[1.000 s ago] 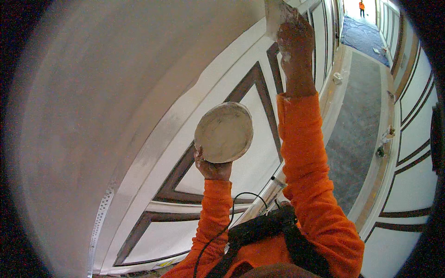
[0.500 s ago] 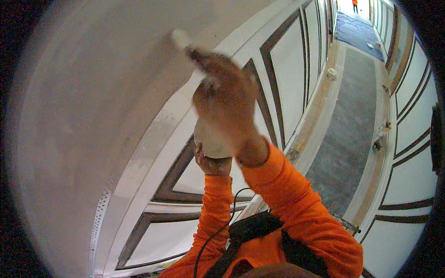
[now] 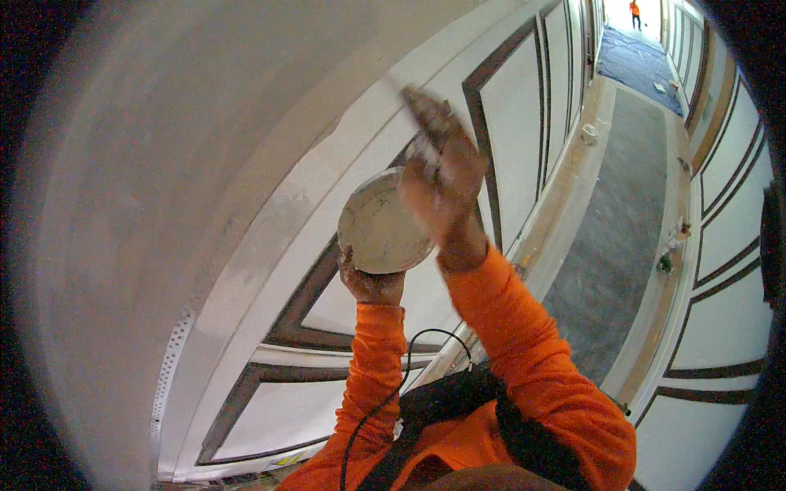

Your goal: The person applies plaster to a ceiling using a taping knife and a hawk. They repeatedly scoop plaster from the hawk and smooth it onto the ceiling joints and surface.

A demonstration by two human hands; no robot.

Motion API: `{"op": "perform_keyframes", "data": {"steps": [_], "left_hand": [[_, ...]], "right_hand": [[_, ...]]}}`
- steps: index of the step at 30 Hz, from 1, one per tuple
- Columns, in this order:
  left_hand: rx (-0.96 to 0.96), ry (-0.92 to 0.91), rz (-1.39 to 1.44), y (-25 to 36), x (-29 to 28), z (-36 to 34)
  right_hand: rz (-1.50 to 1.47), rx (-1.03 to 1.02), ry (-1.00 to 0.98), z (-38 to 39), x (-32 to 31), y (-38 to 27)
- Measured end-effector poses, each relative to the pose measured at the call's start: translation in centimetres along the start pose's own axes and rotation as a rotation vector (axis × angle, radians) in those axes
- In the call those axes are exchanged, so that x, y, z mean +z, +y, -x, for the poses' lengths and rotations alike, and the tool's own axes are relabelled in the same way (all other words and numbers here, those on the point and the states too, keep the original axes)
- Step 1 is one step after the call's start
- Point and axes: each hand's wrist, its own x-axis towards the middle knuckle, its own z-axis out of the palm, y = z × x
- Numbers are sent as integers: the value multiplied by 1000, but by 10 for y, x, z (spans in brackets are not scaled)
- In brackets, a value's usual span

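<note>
My left hand (image 3: 370, 278) grips a round, shallow container (image 3: 372, 221) of beige compound from below. My right hand (image 3: 442, 176), smeared with white and blurred by motion, is closed on a putty knife (image 3: 413, 96) just above and right of the container, covering part of its rim; the blade points up-left toward the wall and is too blurred to make out clearly. The plastered wall (image 3: 164, 164) fills the left side, with a white band (image 3: 270, 221) below it and a perforated metal strip (image 3: 170, 368) at lower left. White panels (image 3: 516, 123) with dark borders run beneath.
The corridor (image 3: 606, 237) has a grey runner and small items (image 3: 679, 233) along its right edge beside panelled walls. A blue sheet (image 3: 634, 69) covers the far floor, where a person (image 3: 635, 15) in orange stands. A black cable loops near my lap.
My right hand swung from high on the right down-left over the container, and is now slightly right again, uncovering more of the container. My left hand has shifted slightly up and left.
</note>
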Motion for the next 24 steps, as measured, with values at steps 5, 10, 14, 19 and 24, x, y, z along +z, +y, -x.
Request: {"op": "perform_keyframes", "data": {"steps": [5, 10, 14, 19, 24], "left_hand": [[-7, -73, -47, -10, -4, -16], [-9, -107, 44, -38, 5, -47], [-69, -185, 106, -60, 15, -64], [-74, -68, 107, -86, 40, -105], [-63, -172, -13, -99, 61, -116]], "right_hand": [[184, -93, 7, -18, 44, 81], [137, -233, -175, 34, 49, 56], [247, -194, -225, 38, 8, 47], [93, 167, 74, -46, 4, 102], [218, -93, -154, -3, 32, 70]]}}
